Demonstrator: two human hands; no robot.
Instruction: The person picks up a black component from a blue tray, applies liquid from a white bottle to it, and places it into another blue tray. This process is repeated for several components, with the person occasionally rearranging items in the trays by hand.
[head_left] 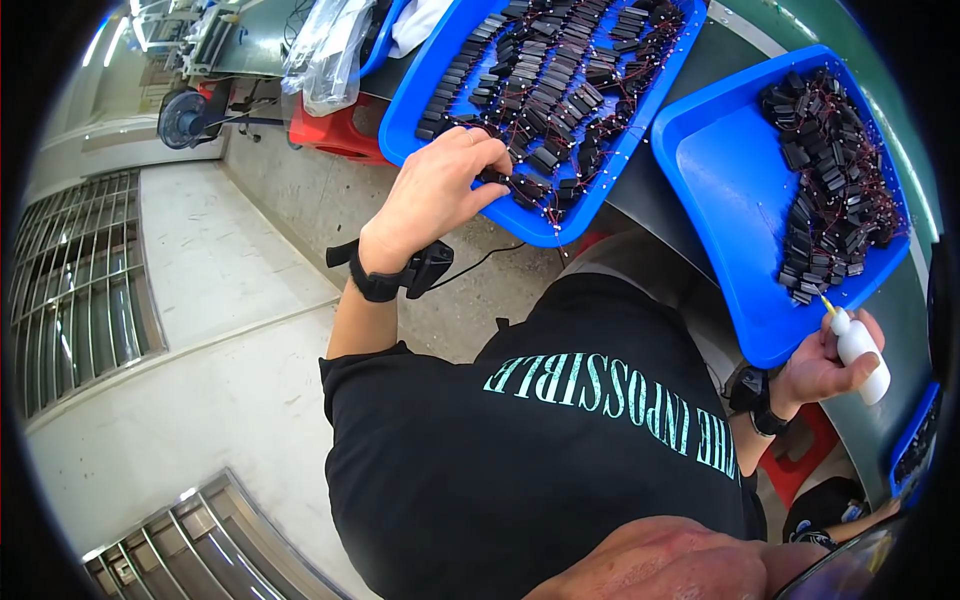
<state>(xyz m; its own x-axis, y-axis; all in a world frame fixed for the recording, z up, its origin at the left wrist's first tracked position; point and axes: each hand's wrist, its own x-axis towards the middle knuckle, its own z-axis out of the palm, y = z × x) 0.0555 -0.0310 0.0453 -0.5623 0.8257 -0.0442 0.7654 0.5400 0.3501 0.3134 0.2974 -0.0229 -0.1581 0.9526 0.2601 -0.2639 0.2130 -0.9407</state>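
Observation:
My left hand (440,185) is closed in a pinch at the near left edge of a blue tray (405,110). Between its thumb and fingers is a small black block-shaped part (493,177), partly hidden by the fingers. Rows of similar black parts (540,70) with thin dark red wires and small white ends lie in that tray. Farther right, my right hand (815,370) is wrapped round a white squeeze bottle (862,355) with a narrow yellowish tip. The tip points toward a second blue tray (725,240), whose right side holds a heap of black wired parts (825,180).
Both trays rest on a dark green work table (665,215). A clear plastic bag (330,55) hangs over a red stool (340,135) at the far left. A fan (185,120) stands beyond it. Another blue tray (912,440) shows at the right edge.

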